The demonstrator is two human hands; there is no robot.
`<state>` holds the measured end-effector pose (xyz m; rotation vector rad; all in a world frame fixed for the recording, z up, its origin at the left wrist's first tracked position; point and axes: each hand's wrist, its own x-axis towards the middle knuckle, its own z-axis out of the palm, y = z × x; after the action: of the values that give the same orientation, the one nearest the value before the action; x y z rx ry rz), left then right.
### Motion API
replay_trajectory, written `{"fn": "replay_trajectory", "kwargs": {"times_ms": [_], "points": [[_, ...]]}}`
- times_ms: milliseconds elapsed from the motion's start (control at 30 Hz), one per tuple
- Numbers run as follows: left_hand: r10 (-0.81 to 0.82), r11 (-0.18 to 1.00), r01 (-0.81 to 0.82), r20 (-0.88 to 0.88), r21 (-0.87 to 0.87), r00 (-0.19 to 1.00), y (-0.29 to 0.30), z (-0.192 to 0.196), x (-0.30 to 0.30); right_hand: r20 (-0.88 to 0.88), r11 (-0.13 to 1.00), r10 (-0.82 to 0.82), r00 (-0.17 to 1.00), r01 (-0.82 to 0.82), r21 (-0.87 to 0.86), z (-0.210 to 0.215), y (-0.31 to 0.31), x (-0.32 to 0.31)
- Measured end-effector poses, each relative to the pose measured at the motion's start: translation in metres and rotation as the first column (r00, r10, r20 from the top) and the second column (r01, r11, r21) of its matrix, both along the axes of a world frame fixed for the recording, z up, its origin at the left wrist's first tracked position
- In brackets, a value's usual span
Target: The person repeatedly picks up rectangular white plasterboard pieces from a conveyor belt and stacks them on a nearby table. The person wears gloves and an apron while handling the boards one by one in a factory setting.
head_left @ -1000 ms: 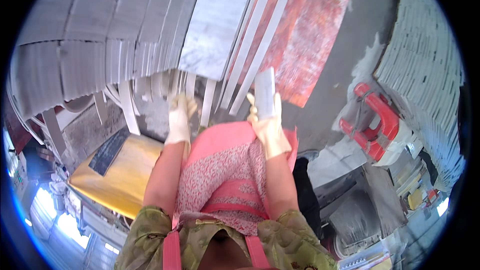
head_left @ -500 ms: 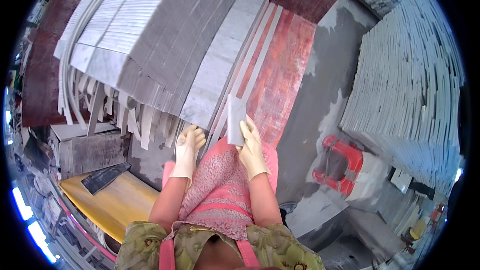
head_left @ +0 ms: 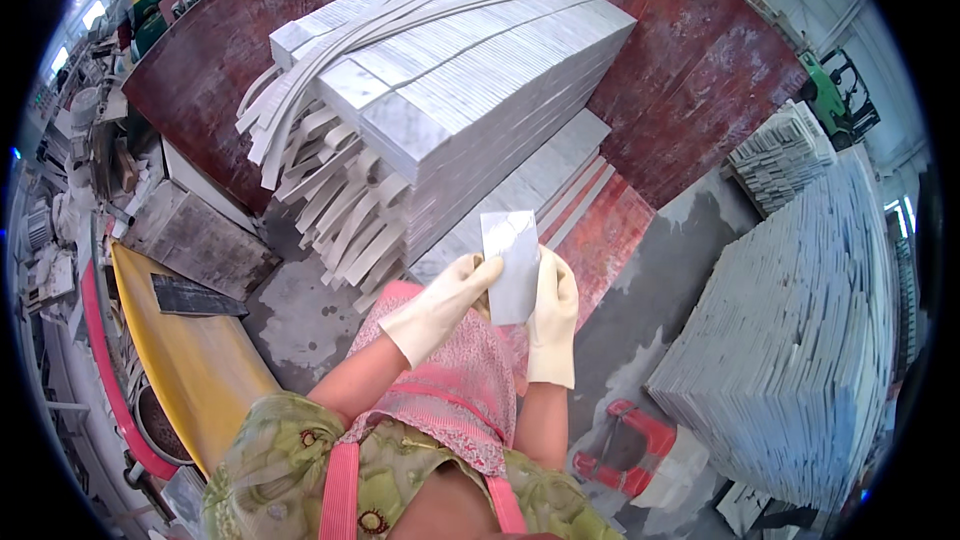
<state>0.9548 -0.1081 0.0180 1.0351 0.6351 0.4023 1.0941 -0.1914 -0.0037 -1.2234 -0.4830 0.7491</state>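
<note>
beside stacked stone slabs — grey concrete floor

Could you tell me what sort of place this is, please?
Probably a stone or tile workshop. A big stack of cut grey slabs fills the middle, another stack stands at right, and the gloved left hand and right hand hold one small tile.

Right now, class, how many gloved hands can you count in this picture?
2. The left hand touches the near edge of the small grey tile; the right hand holds it from behind. None seem hidden.
</note>
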Motion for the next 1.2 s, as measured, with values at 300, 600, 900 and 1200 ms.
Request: {"fn": "replay_trajectory", "kwargs": {"times_ms": [300, 600, 900, 1200], "points": [[0.458, 0.884, -0.384, 0.333, -0.266, 0.824, 0.046, 0.044, -0.117, 0.13, 0.969, 0.246, 0.96, -0.244, -0.031, 0.087, 0.042, -0.143], [0.412, 0.895, -0.287, 0.383, -0.342, 0.827, 0.083, 0.022, -0.218, 0.485, 0.96, 0.262, 0.834, -0.177, -0.216, 0.101, 0.08, -0.24], [0.385, 0.923, -0.357, 0.373, -0.146, 0.844, 0.102, 0.027, -0.259, 0.287, 0.96, 0.258, 0.923, -0.212, -0.182, 0.084, 0.098, -0.259], [0.502, 0.864, -0.445, 0.487, -0.237, 0.715, 0.075, 0.027, -0.231, 0.473, 0.852, 0.493, 0.73, -0.514, -0.096, 0.076, 0.094, -0.217]]}}
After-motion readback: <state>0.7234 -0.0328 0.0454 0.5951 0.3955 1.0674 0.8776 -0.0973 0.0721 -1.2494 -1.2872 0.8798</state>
